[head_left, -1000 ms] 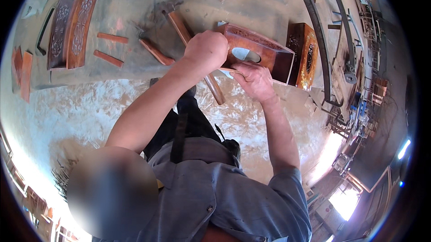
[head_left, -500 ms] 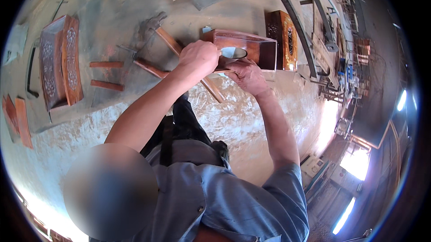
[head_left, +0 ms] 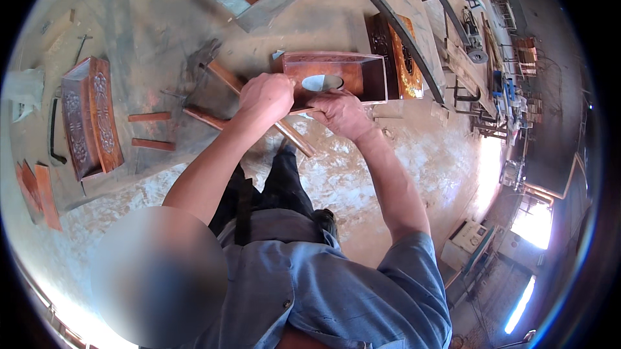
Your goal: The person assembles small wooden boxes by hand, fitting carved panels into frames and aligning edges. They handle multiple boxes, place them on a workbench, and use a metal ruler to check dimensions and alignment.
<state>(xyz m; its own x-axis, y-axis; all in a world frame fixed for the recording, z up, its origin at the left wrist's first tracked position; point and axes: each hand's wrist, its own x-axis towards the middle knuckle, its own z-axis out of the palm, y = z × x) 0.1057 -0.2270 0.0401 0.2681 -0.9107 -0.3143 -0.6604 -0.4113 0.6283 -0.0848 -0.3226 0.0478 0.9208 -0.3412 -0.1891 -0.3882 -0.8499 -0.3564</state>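
In front of me lies an open reddish-brown wooden box (head_left: 365,71) with carved trim. An oval hole (head_left: 323,82) in it shows pale light. My left hand (head_left: 267,97) is closed at the box's left end, beside the hole; what its fingers hold is hidden. My right hand (head_left: 339,114) grips the near wall, thumb and fingers bent over the edge just below the hole. Under my left forearm runs a hammer (head_left: 228,79), its wooden handle slanting toward me. A second wooden-handled tool (head_left: 206,118) lies left of it, partly covered by that arm.
A carved wooden box (head_left: 107,109) stands at the left, with two wood strips (head_left: 152,144) near it. Beyond the right end of my box sits another carved box (head_left: 404,58). A dark curved metal bar (head_left: 394,22) passes close by. Loose boards (head_left: 46,197) lie far left.
The view has shifted, so the box and bench appear further left. My left hand has drawn slightly away from the oval hole. My right hand keeps its hold on the near wall.
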